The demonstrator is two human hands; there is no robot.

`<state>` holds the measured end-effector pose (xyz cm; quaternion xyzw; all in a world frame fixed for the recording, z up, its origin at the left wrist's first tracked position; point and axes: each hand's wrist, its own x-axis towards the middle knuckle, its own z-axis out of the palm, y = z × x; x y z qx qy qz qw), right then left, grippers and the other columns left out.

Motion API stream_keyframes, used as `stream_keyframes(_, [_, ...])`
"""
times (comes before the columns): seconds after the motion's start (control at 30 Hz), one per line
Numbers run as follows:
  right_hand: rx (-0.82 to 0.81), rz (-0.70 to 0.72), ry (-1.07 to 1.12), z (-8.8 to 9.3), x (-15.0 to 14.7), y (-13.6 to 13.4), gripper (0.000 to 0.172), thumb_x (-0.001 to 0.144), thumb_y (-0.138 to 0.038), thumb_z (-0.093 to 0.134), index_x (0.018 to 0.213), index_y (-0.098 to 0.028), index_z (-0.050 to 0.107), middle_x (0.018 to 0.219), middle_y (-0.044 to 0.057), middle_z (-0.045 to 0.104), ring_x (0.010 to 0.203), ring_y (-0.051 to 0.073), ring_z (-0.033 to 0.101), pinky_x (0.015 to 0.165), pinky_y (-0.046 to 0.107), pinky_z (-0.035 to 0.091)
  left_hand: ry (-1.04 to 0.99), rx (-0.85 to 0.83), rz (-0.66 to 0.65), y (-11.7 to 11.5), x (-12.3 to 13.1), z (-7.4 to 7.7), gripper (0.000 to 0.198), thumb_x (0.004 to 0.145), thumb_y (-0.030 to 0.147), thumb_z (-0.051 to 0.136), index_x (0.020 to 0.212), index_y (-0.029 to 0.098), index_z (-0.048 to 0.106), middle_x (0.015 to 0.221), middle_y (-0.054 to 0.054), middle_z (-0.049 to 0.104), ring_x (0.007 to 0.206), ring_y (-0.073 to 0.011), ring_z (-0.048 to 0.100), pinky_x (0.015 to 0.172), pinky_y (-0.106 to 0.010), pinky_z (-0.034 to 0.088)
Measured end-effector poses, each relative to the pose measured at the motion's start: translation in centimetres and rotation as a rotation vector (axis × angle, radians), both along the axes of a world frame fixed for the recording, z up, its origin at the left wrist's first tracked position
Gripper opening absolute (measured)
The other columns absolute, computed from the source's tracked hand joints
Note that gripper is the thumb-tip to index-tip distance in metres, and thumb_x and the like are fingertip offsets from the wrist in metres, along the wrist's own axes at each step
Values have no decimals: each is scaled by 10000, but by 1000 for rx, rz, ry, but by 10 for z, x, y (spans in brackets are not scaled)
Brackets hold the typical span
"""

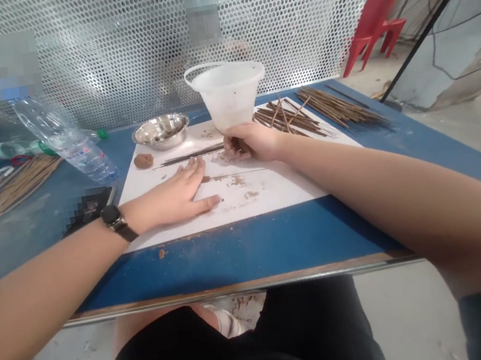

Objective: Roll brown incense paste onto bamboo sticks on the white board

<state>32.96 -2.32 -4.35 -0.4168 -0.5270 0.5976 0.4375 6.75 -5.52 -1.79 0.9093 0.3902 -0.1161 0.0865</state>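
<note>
My left hand (176, 193) lies flat and open on the white board (269, 190), fingers stretched over a thin stick (239, 173) coated with brown paste at its left end. My right hand (247, 142) is closed, its fingers pinched on the right end of a dark bundle of thin sticks (191, 155) that lies across the board. A ball of brown dough (144, 160) sits at the board's far left corner. Brown crumbs are smeared over the board between my hands.
A steel bowl (161, 131) and a white plastic bucket (227, 94) stand at the back. Coated sticks (289, 117) pile at the right, more sticks (5, 193) at the left. A water bottle (67, 140), a phone (89, 207), a perforated screen (131, 39), a red chair (373, 22).
</note>
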Motion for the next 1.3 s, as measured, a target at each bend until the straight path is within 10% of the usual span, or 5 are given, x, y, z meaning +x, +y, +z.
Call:
stream_keyframes(0.4, [18,5,-22,0,-2,-1,521,1141,-301,645,633,-228,554,589,24,548,521,133,418,415,235,293,21,-34,-17,-69,-41,15,1282,958,1018,436,1903,166,283,1963,-146,188,1804,-430,289,1455,-525,304])
stream_keyframes(0.8, [56,-33,-39,5,-5,-9,557,1145,-222,603,588,-214,583,553,16,543,502,121,417,422,245,302,-22,0,57,-15,16,1,1270,1048,899,291,1883,-25,41,1963,-259,31,1842,-413,120,1473,-533,214])
stream_keyframes(1.13, [94,8,-67,-1,-2,-4,511,1121,-254,680,621,-224,577,597,12,556,524,123,430,434,244,325,15,-31,-24,-77,-24,3,1364,954,1045,407,1917,117,137,1959,-175,59,1823,-446,195,1480,-548,231])
stream_keyframes(1.3, [106,1,-83,-2,-1,-4,479,1109,-262,680,639,-219,600,590,18,568,538,130,442,436,244,316,2,-10,-7,-64,-12,2,1369,961,1021,444,1910,81,142,1956,-211,110,1800,-487,260,1455,-595,284])
